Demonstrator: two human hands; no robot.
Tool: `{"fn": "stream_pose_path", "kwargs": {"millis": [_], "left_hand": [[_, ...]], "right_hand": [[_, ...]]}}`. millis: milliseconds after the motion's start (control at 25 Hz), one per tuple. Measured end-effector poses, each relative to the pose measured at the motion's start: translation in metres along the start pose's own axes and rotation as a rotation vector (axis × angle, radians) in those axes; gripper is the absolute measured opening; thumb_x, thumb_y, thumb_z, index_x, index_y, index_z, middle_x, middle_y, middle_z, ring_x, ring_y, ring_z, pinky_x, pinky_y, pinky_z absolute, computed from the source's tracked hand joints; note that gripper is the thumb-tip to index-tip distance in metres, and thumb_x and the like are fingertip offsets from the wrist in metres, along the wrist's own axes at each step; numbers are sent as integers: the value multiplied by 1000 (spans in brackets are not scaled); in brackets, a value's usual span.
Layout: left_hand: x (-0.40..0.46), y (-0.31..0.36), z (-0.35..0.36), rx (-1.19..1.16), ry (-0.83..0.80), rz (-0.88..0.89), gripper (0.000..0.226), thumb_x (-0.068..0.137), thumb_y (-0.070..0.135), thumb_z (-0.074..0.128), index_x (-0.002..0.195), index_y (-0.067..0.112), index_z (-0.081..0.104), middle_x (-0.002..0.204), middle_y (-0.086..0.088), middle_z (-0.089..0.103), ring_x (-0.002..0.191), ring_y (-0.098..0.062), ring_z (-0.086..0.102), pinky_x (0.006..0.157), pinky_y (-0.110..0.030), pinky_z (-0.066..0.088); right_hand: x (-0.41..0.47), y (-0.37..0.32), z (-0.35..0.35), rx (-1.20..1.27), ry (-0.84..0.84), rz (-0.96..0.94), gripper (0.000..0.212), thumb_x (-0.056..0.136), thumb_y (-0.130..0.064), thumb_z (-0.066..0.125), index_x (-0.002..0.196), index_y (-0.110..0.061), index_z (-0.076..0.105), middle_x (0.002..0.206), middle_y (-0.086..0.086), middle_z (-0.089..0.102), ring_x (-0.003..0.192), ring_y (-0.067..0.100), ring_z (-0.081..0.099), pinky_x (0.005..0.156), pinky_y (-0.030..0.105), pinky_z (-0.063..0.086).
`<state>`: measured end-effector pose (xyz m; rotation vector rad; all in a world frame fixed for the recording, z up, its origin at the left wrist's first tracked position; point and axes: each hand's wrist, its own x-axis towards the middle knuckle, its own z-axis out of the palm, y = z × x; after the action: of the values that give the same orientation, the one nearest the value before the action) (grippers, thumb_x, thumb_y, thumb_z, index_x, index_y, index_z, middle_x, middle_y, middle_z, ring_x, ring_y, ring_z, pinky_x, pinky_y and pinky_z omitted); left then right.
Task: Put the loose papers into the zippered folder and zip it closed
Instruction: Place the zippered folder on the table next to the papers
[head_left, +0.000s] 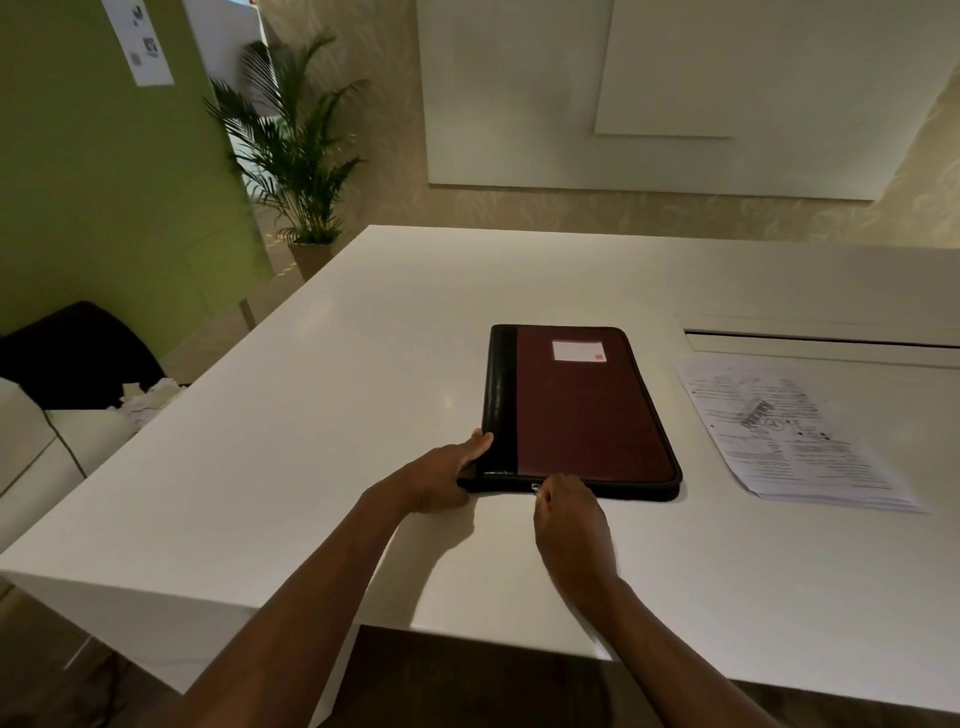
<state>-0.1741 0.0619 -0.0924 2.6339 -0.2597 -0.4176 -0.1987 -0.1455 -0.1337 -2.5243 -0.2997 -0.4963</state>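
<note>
A dark red zippered folder (582, 410) with a black spine and a white label lies closed and flat on the white table (322, 415). My left hand (441, 475) grips the folder's near left corner at the spine. My right hand (569, 519) pinches the small metal zipper pull (535, 488) on the folder's near edge, close to the spine. A stack of loose printed papers (795, 431) lies on the table to the right of the folder, apart from it.
A long recessed slot (821, 340) runs across the table behind the papers. Off the table's left edge stand a white sofa (31, 447) with a black item and crumpled papers (148, 397). A potted palm (296, 156) stands by the green wall.
</note>
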Motion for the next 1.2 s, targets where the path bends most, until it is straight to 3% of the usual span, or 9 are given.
{"fn": "stream_pose_path", "kwargs": {"millis": [120, 240, 360, 480, 600, 720, 880, 1080, 1200], "left_hand": [[-6, -8, 3, -32, 118, 42, 83, 87, 8, 63, 155, 25, 20, 158, 0, 30, 141, -20, 37, 114, -32, 32], [-19, -17, 8, -164, 288, 83, 65, 81, 13, 72, 141, 24, 50, 134, 5, 60, 122, -8, 56, 106, -24, 41], [-27, -21, 18, -282, 403, 68, 53, 78, 12, 72, 127, 31, 63, 114, 20, 67, 105, 8, 59, 97, -16, 45], [-26, -24, 20, -292, 397, 60, 50, 82, 12, 69, 128, 28, 63, 115, 22, 65, 107, 10, 57, 100, -14, 43], [-24, -27, 19, -304, 352, 59, 49, 86, 10, 67, 132, 22, 60, 127, 9, 65, 115, 2, 56, 98, -7, 37], [-24, -30, 19, -334, 327, 64, 48, 88, 6, 65, 133, 18, 59, 131, 1, 63, 119, -7, 58, 102, -14, 39], [-24, -31, 16, -361, 316, 71, 46, 87, 2, 64, 131, 14, 60, 128, -2, 65, 119, -10, 60, 101, -12, 41], [-24, -31, 14, -344, 300, 69, 46, 86, 2, 65, 131, 15, 61, 128, -2, 65, 119, -9, 59, 98, -7, 39], [-24, -31, 16, -337, 312, 76, 46, 87, 3, 65, 131, 15, 61, 128, -2, 65, 118, -8, 59, 102, -14, 41]], "right_hand": [[1, -12, 5, 25, -22, 5, 16, 91, -6, 50, 78, -10, 59, 71, 5, 59, 61, 10, 42, 58, 22, 32], [1, -17, 6, -1, -49, -3, 17, 94, -10, 46, 82, -10, 59, 75, 5, 60, 63, 10, 44, 60, 21, 32], [2, -19, 6, -16, -64, 6, 16, 94, -10, 47, 82, -13, 58, 75, 3, 59, 63, 13, 49, 58, 23, 33], [1, -25, 5, -12, -84, 3, 17, 95, -13, 46, 82, -14, 56, 75, 1, 57, 64, 14, 51, 57, 23, 33], [1, -36, 8, 34, -123, -7, 18, 95, -13, 45, 80, -14, 54, 74, 1, 52, 65, 15, 48, 57, 25, 32], [-1, -47, 14, 62, -149, -42, 17, 95, -13, 45, 82, -13, 55, 77, 3, 56, 66, 14, 47, 59, 25, 32], [-3, -61, 25, 99, -164, -64, 15, 96, -16, 45, 86, -14, 56, 82, 3, 58, 70, 15, 50, 61, 26, 37], [-2, -66, 26, 109, -167, -66, 16, 95, -16, 45, 86, -12, 57, 78, 2, 53, 68, 12, 44, 62, 24, 31], [-3, -63, 23, 125, -178, -74, 16, 96, -18, 45, 85, -15, 56, 77, -4, 49, 68, 11, 46, 61, 21, 30]]}}
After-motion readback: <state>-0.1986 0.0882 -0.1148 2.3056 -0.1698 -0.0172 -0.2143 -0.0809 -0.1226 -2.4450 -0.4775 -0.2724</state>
